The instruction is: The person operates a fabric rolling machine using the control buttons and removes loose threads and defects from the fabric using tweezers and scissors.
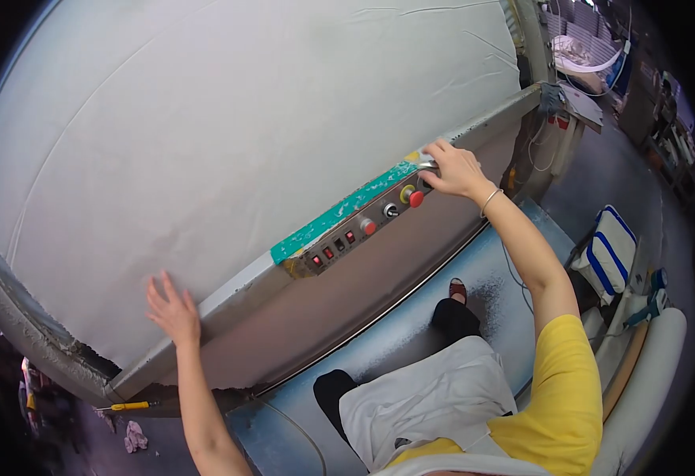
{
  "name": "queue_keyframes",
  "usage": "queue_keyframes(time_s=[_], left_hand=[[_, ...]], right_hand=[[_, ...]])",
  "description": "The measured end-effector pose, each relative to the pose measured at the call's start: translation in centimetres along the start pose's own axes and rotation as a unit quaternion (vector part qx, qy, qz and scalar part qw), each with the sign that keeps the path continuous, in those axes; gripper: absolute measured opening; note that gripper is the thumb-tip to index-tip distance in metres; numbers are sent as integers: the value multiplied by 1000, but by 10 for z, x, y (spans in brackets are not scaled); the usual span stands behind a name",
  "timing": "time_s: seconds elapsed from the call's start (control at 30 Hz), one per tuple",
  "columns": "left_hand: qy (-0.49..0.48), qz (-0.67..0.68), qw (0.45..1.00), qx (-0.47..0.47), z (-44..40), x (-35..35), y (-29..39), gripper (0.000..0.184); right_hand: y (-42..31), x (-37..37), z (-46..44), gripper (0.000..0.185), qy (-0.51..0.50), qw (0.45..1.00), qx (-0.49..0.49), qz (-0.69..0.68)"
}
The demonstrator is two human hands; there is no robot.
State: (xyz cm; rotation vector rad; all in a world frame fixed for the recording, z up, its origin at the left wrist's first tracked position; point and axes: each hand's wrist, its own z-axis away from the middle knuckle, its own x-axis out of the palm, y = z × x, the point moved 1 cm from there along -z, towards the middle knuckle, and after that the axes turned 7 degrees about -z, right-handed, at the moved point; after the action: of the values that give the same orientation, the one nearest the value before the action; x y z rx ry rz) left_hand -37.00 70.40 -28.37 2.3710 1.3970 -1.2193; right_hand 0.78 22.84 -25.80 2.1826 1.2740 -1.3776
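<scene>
My left hand (176, 316) lies with spread fingers on a wide sheet of white fabric (228, 119), close to the machine's front rail (240, 293). The fingers and thumb of my right hand (454, 170) close around a small shiny metal piece (427, 166) at the right end of the control panel (375, 214); its kind is mostly hidden. The panel carries red-lit rocker switches (328, 253), a red button (368, 228), a rotary switch (390, 210) and a red emergency stop button (415, 197). Worn green tape (343, 211) covers the rail above it.
A yellow-handled tool (129, 406) rests by the frame's lower left corner. I stand on a blue-white platform (395, 357). To the right are a white and blue bag (610, 254) and a large white roll (649, 381). A cable (300, 428) runs along the platform.
</scene>
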Motion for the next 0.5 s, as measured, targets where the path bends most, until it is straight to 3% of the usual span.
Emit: queue_keyframes(time_s=[0.03, 0.1, 0.2, 0.23, 0.5], left_hand=[[-17, 33, 999, -7, 1, -10, 21, 74], [-39, 60, 997, -17, 2, -18, 58, 76], [-135, 190, 948, -217, -5, -2, 109, 82], [-135, 186, 948, -220, -5, -1, 112, 82], [-87, 139, 970, -181, -2, 7, 113, 88]], right_hand=[[-5, 1, -8, 35, 64, 997, -22, -41], [-12, 14, -34, 32, 51, 994, -52, -78], [-20, 39, -74, 23, 55, 980, -144, -129], [-21, 47, -84, 17, 71, 966, -203, -145], [-13, 75, -119, 10, 68, 942, -262, -200]])
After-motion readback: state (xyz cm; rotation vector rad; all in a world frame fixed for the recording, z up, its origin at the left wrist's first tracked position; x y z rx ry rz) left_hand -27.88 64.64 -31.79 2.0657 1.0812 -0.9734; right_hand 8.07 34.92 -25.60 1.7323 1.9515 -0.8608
